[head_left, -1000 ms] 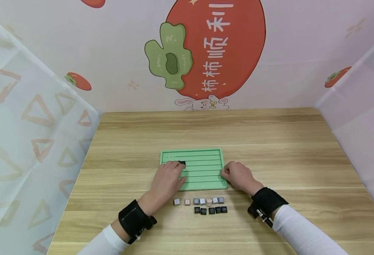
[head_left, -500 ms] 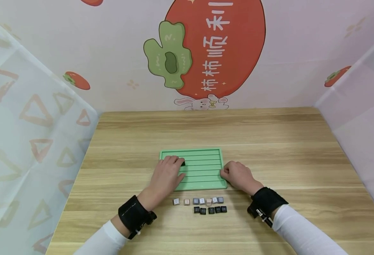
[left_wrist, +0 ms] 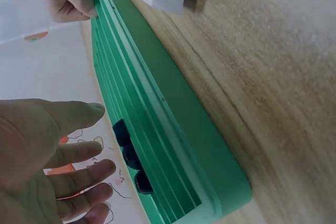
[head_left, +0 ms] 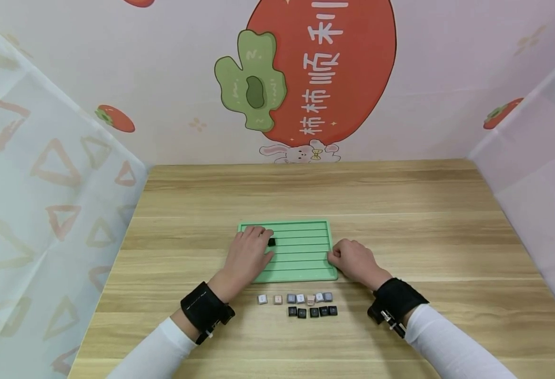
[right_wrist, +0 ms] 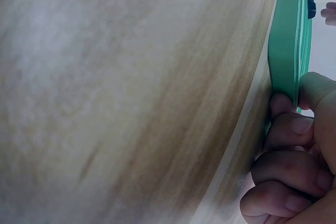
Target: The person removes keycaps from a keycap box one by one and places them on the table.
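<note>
A green grooved tray [head_left: 303, 258] lies on the table. My left hand [head_left: 246, 255] is over its left part, fingers extended and apart, with nothing between them in the left wrist view. Beside those fingers, 3 black keycaps [left_wrist: 131, 156] sit in a row in one groove; from the head, my hand hides all but the rightmost black keycap [head_left: 271, 242]. At the tray's right edge, my right hand [head_left: 356, 261] pinches the rim between thumb and curled forefinger, the other fingers folded, as the right wrist view shows.
In front of the tray lies a row of grey, white and pinkish keycaps [head_left: 300, 299], two of them set apart at the left. Closer to me is a row of several black keycaps [head_left: 314, 312]. Wooden tabletop [head_left: 424, 210] surrounds them; a printed backdrop [head_left: 182, 79] stands behind.
My left hand has shifted slightly away from me over the tray, and its fingers have come off the black keycap, which now shows more fully. The right hand stays at the tray's edge.
</note>
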`<state>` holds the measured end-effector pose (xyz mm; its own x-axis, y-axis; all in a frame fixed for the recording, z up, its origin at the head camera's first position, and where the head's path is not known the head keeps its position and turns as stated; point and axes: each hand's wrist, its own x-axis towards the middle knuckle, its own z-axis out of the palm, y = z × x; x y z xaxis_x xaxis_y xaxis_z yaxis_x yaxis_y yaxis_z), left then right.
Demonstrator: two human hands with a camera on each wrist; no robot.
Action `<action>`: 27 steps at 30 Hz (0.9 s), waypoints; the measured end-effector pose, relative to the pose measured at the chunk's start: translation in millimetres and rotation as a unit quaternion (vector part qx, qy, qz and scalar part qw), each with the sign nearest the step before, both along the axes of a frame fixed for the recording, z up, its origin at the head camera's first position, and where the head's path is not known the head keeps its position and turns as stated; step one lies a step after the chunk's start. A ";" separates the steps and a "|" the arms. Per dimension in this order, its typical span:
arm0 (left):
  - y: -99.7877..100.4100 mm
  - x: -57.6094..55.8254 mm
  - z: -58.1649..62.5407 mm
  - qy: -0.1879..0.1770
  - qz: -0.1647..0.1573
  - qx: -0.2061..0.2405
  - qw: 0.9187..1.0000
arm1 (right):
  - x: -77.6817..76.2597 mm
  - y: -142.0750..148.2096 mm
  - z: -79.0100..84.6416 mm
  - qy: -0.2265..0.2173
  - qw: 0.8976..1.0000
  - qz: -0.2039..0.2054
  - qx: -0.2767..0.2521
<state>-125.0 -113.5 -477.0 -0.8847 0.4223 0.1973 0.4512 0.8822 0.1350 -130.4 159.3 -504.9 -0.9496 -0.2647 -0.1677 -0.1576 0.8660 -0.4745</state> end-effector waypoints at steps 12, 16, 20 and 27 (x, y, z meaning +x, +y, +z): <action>2.1 -10.4 -5.2 -0.041 0.012 -0.021 0.999 | 0.1 -0.6 2.9 0.001 1.000 0.000 -0.005; 2.3 -11.7 -7.0 -0.046 0.014 -0.029 0.998 | -0.1 -0.7 2.9 0.001 1.000 0.001 -0.005; 3.0 -12.6 -8.7 -0.045 0.014 -0.036 0.998 | -0.3 -0.7 2.4 0.000 1.000 0.000 -0.005; 4.4 -15.6 -11.8 -0.036 0.018 -0.043 0.998 | -0.2 -0.2 0.3 -0.001 1.000 0.001 -0.004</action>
